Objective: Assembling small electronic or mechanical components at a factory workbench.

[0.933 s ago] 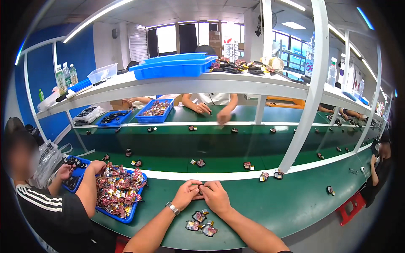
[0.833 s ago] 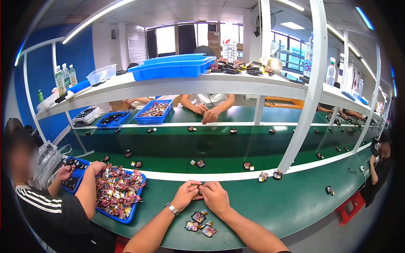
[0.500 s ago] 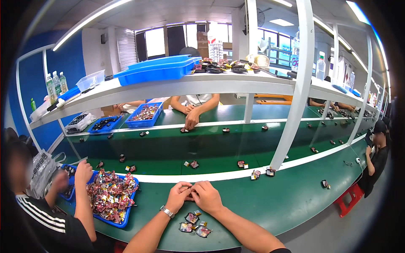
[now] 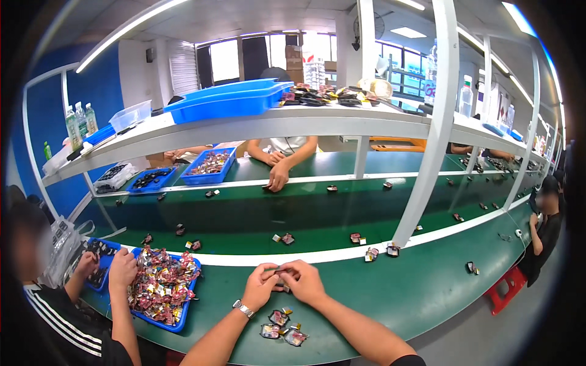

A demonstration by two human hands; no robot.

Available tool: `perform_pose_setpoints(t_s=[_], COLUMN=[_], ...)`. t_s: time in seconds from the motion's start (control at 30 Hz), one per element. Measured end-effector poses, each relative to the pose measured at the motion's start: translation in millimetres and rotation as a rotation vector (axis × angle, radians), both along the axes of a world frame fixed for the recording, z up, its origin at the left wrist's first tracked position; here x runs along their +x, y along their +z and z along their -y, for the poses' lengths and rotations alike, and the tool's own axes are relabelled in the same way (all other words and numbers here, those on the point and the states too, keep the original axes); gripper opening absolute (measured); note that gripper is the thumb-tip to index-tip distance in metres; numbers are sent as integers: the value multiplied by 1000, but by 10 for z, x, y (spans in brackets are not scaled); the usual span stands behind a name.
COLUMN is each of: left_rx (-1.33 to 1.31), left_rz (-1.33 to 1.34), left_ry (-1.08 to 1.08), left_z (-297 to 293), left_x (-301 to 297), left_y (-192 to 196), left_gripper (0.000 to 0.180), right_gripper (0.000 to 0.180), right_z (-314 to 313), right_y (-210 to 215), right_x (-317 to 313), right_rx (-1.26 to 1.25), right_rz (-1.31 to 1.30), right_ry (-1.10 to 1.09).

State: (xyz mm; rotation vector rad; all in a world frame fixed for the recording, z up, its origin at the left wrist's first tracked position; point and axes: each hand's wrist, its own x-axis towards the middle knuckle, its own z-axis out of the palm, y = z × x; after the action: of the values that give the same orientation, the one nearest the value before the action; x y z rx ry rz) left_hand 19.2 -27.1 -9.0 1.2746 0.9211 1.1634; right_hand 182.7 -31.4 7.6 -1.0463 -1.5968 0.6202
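Above the green bench, my left hand point(image 4: 261, 285) and my right hand point(image 4: 304, 282) meet, fingertips pinched round a small dark electronic part point(image 4: 280, 279). My fingers cover most of it, so its exact kind stays hidden. A watch with a metal band is on my left wrist. Just below my hands lie several small black-framed electronic units point(image 4: 295, 337) with reddish boards and silver-and-yellow pieces attached. Left of my left hand stands a blue tray point(image 4: 196, 268) heaped with loose reddish boards.
At the left, a co-worker's hands point(image 4: 123, 269) work by the tray. A belt point(image 4: 317, 222) carrying scattered units runs beyond the white rail point(image 4: 226, 258). A white post point(image 4: 421, 152) rises at right, and a shelf point(image 4: 342, 125) spans overhead. Another person sits opposite.
Units on the belt have shifted slightly right. My hands stay nearly in place, fingers slightly rearranged round the part. The co-worker's raised hand at left has come down beside the tray.
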Motion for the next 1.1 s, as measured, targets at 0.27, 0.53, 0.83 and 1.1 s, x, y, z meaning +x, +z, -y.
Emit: perform_pose_setpoints(t_s=[0.27,0.53,0.83,1.1], left_rx=[2,-3,-28,-127], left_rz=[43,-22,76,143], left_ry=[10,-18,-37,-32], left_z=[5,3,-67,-154], left_x=[10,-9,13,-407], left_y=[49,55,132,88], left_gripper=[29,25,22,34], right_gripper=[16,43,50,62], right_z=[-1008,-1144,-1120,-33], right_y=[-48,91,-69,191], right_x=[658,408,270,220], right_rx=[-116,216,88,165], right_rz=[-94,413,695,386], right_ry=[-473,-564,-443,110])
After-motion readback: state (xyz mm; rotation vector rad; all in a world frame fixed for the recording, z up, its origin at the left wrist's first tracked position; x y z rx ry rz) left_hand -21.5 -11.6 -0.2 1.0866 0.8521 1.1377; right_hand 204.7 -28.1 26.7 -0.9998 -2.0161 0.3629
